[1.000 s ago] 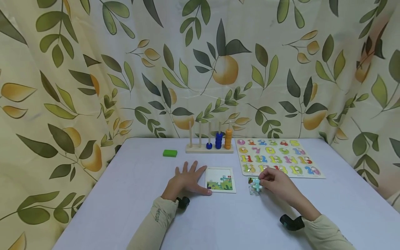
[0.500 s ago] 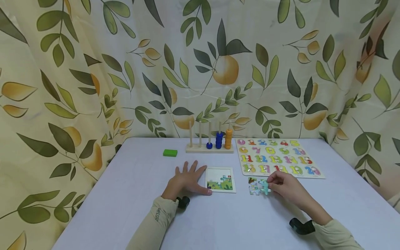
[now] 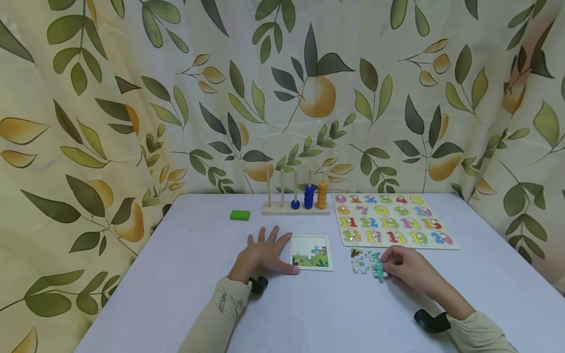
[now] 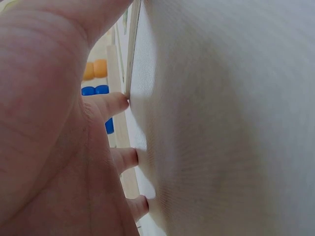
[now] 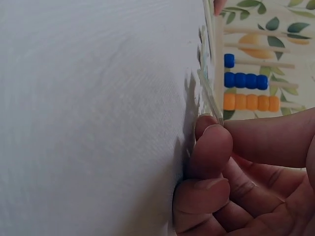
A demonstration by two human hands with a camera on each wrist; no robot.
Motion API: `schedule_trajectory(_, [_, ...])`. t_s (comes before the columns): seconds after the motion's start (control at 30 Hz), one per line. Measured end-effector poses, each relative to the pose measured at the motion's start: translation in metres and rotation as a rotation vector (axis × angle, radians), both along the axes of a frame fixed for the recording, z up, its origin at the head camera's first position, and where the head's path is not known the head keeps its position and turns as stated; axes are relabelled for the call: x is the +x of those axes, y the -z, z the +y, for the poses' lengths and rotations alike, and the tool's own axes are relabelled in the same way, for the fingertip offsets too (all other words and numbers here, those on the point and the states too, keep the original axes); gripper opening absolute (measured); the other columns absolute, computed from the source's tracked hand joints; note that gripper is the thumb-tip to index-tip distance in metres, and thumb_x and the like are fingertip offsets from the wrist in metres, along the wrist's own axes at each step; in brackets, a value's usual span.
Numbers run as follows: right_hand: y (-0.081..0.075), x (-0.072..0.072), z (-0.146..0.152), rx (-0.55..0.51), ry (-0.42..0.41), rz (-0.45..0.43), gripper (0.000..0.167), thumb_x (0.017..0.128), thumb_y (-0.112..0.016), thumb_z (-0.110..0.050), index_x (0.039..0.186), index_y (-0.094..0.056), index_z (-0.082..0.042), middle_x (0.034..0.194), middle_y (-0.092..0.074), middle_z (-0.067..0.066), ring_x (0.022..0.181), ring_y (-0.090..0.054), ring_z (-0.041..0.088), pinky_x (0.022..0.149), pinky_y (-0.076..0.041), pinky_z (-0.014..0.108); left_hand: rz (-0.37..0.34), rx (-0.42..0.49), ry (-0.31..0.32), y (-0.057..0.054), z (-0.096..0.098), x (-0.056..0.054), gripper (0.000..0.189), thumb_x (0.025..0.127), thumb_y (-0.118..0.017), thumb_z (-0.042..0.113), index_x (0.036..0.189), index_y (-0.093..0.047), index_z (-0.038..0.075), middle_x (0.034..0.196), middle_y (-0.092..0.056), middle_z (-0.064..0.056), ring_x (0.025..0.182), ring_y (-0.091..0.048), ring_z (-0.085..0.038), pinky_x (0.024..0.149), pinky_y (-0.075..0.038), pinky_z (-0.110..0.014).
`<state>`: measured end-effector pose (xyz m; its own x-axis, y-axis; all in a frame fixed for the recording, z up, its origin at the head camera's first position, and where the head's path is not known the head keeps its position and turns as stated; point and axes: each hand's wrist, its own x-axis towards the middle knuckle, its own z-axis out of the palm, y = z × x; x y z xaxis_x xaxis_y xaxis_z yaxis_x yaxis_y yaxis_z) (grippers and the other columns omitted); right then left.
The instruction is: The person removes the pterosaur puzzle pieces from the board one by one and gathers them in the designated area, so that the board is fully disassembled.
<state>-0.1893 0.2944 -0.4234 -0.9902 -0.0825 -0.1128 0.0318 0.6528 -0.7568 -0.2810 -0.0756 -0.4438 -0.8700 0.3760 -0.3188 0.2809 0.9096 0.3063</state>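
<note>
My left hand (image 3: 263,255) lies with spread fingers at the left edge of a white-framed jigsaw puzzle (image 3: 330,264), thumb and index finger touching the frame. Inside the frame, green and light blue pieces fill the lower part; the upper part shows white. Between thumb and fingers, my right hand (image 3: 408,267) pinches a teal jigsaw piece (image 3: 379,272). The right wrist view shows that piece (image 5: 212,98) as a thin tilted edge at the fingertips. Several loose jigsaw pieces (image 3: 359,266) lie beside it on the white table. In the left wrist view, the fingertips (image 4: 129,157) rest on the tabletop.
A number puzzle board (image 3: 399,220) lies at the back right. Behind the framed puzzle stands a wooden peg stand (image 3: 273,210) with blue and orange beads. A green block (image 3: 240,215) sits to its left. A leaf-patterned curtain (image 3: 282,98) hangs behind the table.
My right hand has moved right with the teal jigsaw piece, away from the loose pieces, and turned it so it points nearer to me. The left hand stays on the frame.
</note>
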Motion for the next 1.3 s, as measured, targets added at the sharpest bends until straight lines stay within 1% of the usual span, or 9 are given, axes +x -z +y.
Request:
schedule_trajectory(0.07, [0.0,0.0,0.001,0.008,-0.003,-0.007,0.008,0.1,-0.067,0.002,0.108,-0.065,0.003,0.083,-0.064,0.006,0.073,-0.062,0.022,0.061,-0.052,0.029,-0.003,-0.002,0.001,-0.002,0.0,0.001,0.109,0.085,-0.078,0.071,0.172,-0.025,0.033,0.18,-0.006,-0.01,0.162,0.004,-0.047,0.122,0.002,-0.074])
schedule_trajectory(0.2, [0.0,0.0,0.002,0.025,-0.01,-0.01,0.007,0.099,-0.067,0.002,0.106,-0.065,0.001,0.081,-0.065,0.006,0.072,-0.062,0.022,0.06,-0.051,0.029,-0.011,-0.013,0.005,-0.011,0.001,0.006,0.108,0.086,-0.077,0.071,0.172,-0.025,0.032,0.18,-0.007,-0.01,0.162,0.002,-0.046,0.123,-0.001,-0.073])
schedule_trajectory(0.37, [0.0,0.001,0.003,0.087,-0.017,0.035,0.007,0.098,-0.07,-0.001,0.103,-0.065,-0.001,0.079,-0.062,0.005,0.072,-0.059,0.021,0.059,-0.049,0.028,0.002,-0.006,0.004,-0.016,0.0,0.01,0.107,0.085,-0.078,0.071,0.171,-0.028,0.031,0.179,-0.01,-0.011,0.162,-0.002,-0.047,0.123,-0.004,-0.074])
schedule_trajectory(0.43, [0.0,0.001,0.004,0.114,-0.02,0.058,0.006,0.097,-0.07,-0.002,0.101,-0.065,-0.002,0.078,-0.061,0.004,0.071,-0.057,0.021,0.058,-0.046,0.027,0.005,-0.009,0.004,-0.016,0.0,0.009,0.107,0.085,-0.078,0.071,0.171,-0.028,0.03,0.179,-0.011,-0.011,0.162,-0.002,-0.047,0.123,-0.004,-0.074])
schedule_trajectory(0.6, [-0.002,-0.001,0.004,0.133,-0.029,0.097,0.005,0.097,-0.07,-0.003,0.099,-0.066,-0.002,0.076,-0.059,0.003,0.07,-0.055,0.021,0.057,-0.044,0.028,0.005,-0.014,0.004,-0.015,0.0,0.008,0.108,0.085,-0.077,0.072,0.171,-0.028,0.03,0.179,-0.011,-0.011,0.162,-0.003,-0.047,0.123,-0.005,-0.074])
schedule_trajectory(0.8, [-0.006,-0.008,-0.001,0.143,-0.043,0.133,0.004,0.097,-0.07,-0.004,0.1,-0.067,-0.002,0.081,-0.059,0.003,0.076,-0.054,0.021,0.061,-0.044,0.028,-0.001,-0.02,-0.004,-0.014,0.0,0.009,0.108,0.084,-0.078,0.072,0.171,-0.028,0.031,0.179,-0.011,-0.011,0.162,-0.002,-0.047,0.123,-0.003,-0.074])
schedule_trajectory(1.0, [-0.01,-0.016,-0.016,0.105,-0.061,0.134,0.006,0.098,-0.07,-0.005,0.101,-0.067,-0.001,0.082,-0.059,0.004,0.076,-0.054,0.021,0.06,-0.046,0.028,-0.023,-0.025,-0.015,-0.01,0.0,0.007,0.108,0.085,-0.077,0.072,0.172,-0.025,0.033,0.18,-0.007,-0.009,0.162,0.002,-0.045,0.123,0.001,-0.073])
schedule_trajectory(1.13, [-0.011,-0.021,-0.029,0.079,-0.088,0.144,0.005,0.099,-0.069,-0.005,0.101,-0.067,-0.001,0.083,-0.06,0.004,0.076,-0.055,0.021,0.06,-0.047,0.028,-0.013,-0.013,-0.012,-0.01,0.0,0.008,0.108,0.085,-0.078,0.072,0.171,-0.028,0.032,0.18,-0.01,-0.01,0.162,-0.001,-0.046,0.123,-0.002,-0.073])
schedule_trajectory(1.3, [-0.012,-0.03,-0.046,0.071,-0.108,0.159,0.004,0.099,-0.069,-0.005,0.1,-0.069,-0.002,0.084,-0.063,0.003,0.076,-0.056,0.021,0.061,-0.048,0.029,-0.014,-0.017,-0.009,-0.012,0.001,0.009,0.108,0.085,-0.077,0.072,0.172,-0.027,0.032,0.18,-0.01,-0.01,0.162,-0.001,-0.046,0.123,-0.002,-0.073])
